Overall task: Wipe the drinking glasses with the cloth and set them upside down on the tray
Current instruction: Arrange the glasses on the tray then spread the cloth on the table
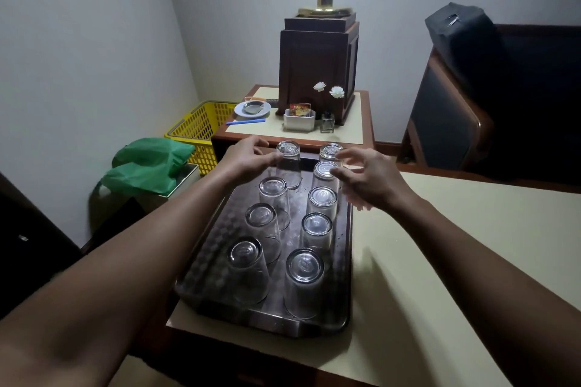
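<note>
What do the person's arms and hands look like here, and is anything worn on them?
The left forearm and right forearm are bare up to the picture's edge, no sleeves in view. The left hand and right hand are bare too: no gloves, and no watch, bracelet or ring visible.

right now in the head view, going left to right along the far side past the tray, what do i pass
green bag, yellow basket, plate, white packet holder, small bottle, chair
</note>
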A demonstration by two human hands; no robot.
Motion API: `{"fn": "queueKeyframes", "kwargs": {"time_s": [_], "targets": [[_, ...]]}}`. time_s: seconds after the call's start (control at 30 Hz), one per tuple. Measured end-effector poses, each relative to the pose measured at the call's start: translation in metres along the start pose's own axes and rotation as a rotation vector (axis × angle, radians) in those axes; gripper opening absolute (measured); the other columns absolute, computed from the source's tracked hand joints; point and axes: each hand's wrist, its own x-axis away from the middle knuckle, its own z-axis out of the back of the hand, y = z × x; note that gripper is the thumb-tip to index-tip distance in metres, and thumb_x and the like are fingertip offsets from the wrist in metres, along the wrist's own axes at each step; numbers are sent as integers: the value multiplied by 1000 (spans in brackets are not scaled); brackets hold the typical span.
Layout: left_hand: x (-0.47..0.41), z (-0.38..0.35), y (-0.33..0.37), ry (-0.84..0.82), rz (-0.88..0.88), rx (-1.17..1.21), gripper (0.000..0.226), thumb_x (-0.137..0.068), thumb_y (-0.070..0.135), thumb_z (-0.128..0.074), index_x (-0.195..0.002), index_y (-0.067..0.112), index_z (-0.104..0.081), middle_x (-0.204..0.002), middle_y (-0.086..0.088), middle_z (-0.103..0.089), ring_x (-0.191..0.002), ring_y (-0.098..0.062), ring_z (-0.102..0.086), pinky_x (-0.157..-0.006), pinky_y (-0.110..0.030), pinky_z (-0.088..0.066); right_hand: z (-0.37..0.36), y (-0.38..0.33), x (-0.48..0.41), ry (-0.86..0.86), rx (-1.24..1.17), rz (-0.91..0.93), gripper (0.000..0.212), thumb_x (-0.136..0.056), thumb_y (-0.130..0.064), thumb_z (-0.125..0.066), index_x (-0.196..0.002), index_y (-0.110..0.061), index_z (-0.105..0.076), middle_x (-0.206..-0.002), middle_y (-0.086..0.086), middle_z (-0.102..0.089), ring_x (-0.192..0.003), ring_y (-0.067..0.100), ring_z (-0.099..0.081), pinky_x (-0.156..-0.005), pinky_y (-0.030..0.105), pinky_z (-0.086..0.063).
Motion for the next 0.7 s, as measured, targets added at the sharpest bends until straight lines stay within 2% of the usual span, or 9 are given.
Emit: {"fn": "queueKeyframes", "kwargs": {"time_s": [0.07,0.1,0.2,0.27,0.33,0.43,0.5,0.6,0.7], "targets": [[-18,-5,8,32,-14,-41,65,-89,46,-78,-143,18,-54,-135,-9,-65,-116,-24,-63,-91,-34,-51,-3,0,-16,-62,78,-13,51,-91,-49,-76,-137,-30,-67,-133,9,-69,-115,25,-66,-94,35,-52],[-27,-8,12,21,-24,-67,70,-88,44,-80,-147,18,-51,-141,-11,-62,-123,-26,-61,-95,-35,-49,-5,1,-22,-102,91,-24,53,-91,-48,-76,-140,-30,-66,-136,9,-68,-113,25,-66,-87,30,-53],[-51,-16,23,-71,-60,-145,81,-85,40,-84,-154,22,-45,-151,-11,-56,-134,-27,-55,-103,-35,-46,-11,3,-32,-195,54,-46,46,-92,-46,-77,-134,-29,-70,-131,5,-71,-84,15,-65,-54,18,-47],[-62,-23,26,-123,-79,-173,79,-86,38,-83,-154,23,-46,-153,-9,-55,-135,-26,-54,-104,-33,-46,-14,8,-36,-198,43,-45,42,-90,-48,-78,-128,-31,-74,-125,4,-74,-91,16,-67,-65,24,-49],[-69,-29,24,-135,-85,-167,66,-88,37,-82,-147,22,-57,-147,-7,-60,-125,-22,-59,-93,-29,-47,-14,12,-37,-190,37,-44,40,-89,-51,-78,-125,-34,-75,-122,3,-75,-100,19,-69,-76,29,-52],[-71,-28,19,-144,-92,-143,48,-85,38,-85,-128,21,-72,-127,-6,-71,-106,-17,-63,-79,-26,-46,-14,17,-38,-190,29,-36,40,-88,-52,-78,-124,-35,-75,-123,1,-75,-103,20,-70,-81,32,-56],[-68,-25,13,-166,-82,-127,52,-79,42,-88,-126,23,-73,-123,-5,-72,-106,-18,-66,-79,-26,-49,-14,19,-38,-186,23,-35,39,-87,-53,-78,-123,-36,-76,-124,1,-75,-105,19,-69,-85,34,-57],[-55,-22,7,-166,-76,-101,60,-73,47,-92,-126,27,-73,-124,-3,-71,-110,-18,-66,-86,-30,-53,-15,21,-37,-201,8,-43,38,-87,-52,-79,-121,-37,-76,-121,0,-75,-102,17,-69,-76,28,-53],[-47,-24,4,-159,-89,-92,58,-74,47,-90,-126,28,-73,-128,-3,-71,-112,-16,-64,-82,-27,-49,-12,22,-38,-176,-23,-16,36,-90,-51,-77,-122,-35,-76,-118,-1,-75,-98,17,-70,-67,23,-52]]}}
